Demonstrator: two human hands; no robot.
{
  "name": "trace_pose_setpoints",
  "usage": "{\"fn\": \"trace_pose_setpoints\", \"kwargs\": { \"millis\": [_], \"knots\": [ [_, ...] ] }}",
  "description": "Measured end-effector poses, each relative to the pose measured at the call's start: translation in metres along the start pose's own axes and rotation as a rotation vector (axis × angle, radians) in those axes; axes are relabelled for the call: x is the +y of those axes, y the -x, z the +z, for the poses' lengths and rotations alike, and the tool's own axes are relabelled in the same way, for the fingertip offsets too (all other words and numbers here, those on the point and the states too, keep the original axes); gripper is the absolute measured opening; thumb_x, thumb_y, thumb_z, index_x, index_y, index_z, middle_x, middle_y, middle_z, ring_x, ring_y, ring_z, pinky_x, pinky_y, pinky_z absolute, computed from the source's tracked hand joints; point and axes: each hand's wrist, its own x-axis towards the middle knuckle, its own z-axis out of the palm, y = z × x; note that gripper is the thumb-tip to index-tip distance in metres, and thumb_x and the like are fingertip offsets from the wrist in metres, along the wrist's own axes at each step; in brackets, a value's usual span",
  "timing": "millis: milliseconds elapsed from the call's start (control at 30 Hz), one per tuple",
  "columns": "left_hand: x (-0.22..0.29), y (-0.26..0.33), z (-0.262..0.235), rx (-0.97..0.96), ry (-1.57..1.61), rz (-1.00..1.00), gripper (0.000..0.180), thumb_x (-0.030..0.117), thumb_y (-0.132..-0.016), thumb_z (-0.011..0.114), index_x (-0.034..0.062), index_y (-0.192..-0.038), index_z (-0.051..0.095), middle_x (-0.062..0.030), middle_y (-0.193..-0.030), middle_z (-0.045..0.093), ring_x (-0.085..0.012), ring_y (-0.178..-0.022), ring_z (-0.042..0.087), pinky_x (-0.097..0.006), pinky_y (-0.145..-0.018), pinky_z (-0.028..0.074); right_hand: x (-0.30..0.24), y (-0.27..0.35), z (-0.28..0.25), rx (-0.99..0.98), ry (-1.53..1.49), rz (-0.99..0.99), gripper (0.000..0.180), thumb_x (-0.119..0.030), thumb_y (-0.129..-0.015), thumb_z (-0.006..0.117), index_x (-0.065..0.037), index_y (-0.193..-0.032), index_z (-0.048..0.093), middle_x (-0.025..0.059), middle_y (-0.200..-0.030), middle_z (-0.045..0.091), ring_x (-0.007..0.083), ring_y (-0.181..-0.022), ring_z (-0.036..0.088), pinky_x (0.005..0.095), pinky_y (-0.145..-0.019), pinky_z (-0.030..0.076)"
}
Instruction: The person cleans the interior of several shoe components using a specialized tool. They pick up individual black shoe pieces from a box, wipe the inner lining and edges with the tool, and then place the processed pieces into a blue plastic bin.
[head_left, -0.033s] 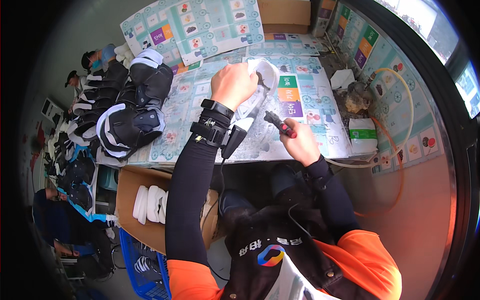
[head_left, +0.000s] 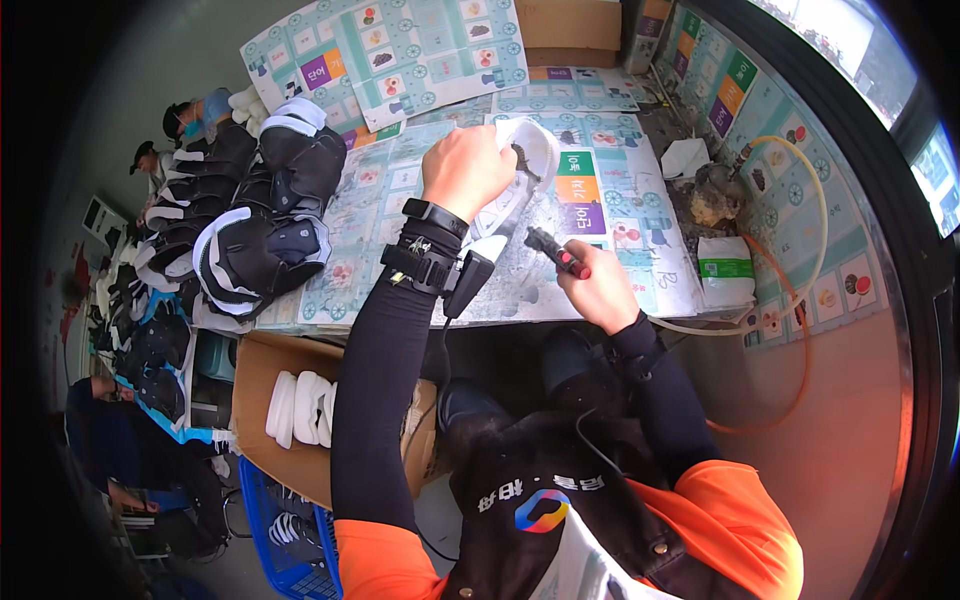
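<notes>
Left hand [head_left: 466,168] grips white shoe sole [head_left: 520,170] on patterned table [head_left: 610,200]; right hand [head_left: 600,290] closed around what looks like a red-black tool [head_left: 556,252].

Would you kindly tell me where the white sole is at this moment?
In the head view, the white sole is upper centre on the table, held by the left hand, just above the tool.
</notes>
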Motion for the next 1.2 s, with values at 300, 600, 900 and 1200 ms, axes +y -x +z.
{"fn": "trace_pose_setpoints", "kwargs": {
  "millis": [300, 600, 900, 1200],
  "knots": [
    [0.002, 0.026, -0.024, 0.448, 0.011, 0.113, 0.018, 0.024, -0.096, 0.067, 0.0071, -0.097, 0.074, -0.0124, -0.092, 0.075, -0.0377, -0.081, 0.073, -0.049, -0.069, 0.057, -0.008, 0.003, -0.024, -0.195, -0.358, 0.105, 0.021, -0.015, -0.086, 0.067, 0.002, -0.098, 0.068, 0.0273, -0.080, 0.067, 0.0482, -0.080, 0.066, 0.0485, -0.072, 0.052],
    [0.002, 0.076, 0.002, 0.392, 0.170, 0.027, 0.021, 0.027, -0.095, 0.072, 0.0068, -0.101, 0.072, -0.0196, -0.089, 0.074, -0.0416, -0.081, 0.073, -0.049, -0.068, 0.056, -0.002, -0.012, -0.011, -0.086, -0.122, 0.079, 0.024, -0.014, -0.086, 0.060, 0.005, -0.099, 0.068, 0.0325, -0.087, 0.068, 0.0542, -0.090, 0.065, 0.0544, -0.080, 0.052],
    [0.014, 0.080, -0.028, 0.192, 0.227, 0.001, 0.038, 0.018, -0.090, 0.069, 0.0125, -0.128, 0.067, -0.0229, -0.095, 0.075, -0.0440, -0.089, 0.073, -0.050, -0.077, 0.057, -0.001, 0.002, -0.011, -0.255, -0.206, 0.131, 0.024, -0.014, -0.083, 0.062, 0.006, -0.094, 0.068, 0.0329, -0.086, 0.067, 0.0534, -0.089, 0.064, 0.0537, -0.079, 0.051],
    [0.006, 0.075, -0.036, 0.074, 0.111, 0.097, 0.047, 0.011, -0.085, 0.064, 0.0107, -0.132, 0.063, -0.0190, -0.108, 0.074, -0.0430, -0.099, 0.071, -0.051, -0.085, 0.056, -0.002, 0.010, -0.008, -0.289, -0.210, 0.140, 0.024, -0.014, -0.083, 0.060, 0.006, -0.093, 0.068, 0.0330, -0.084, 0.067, 0.0530, -0.087, 0.065, 0.0539, -0.079, 0.051]
  ]
}}
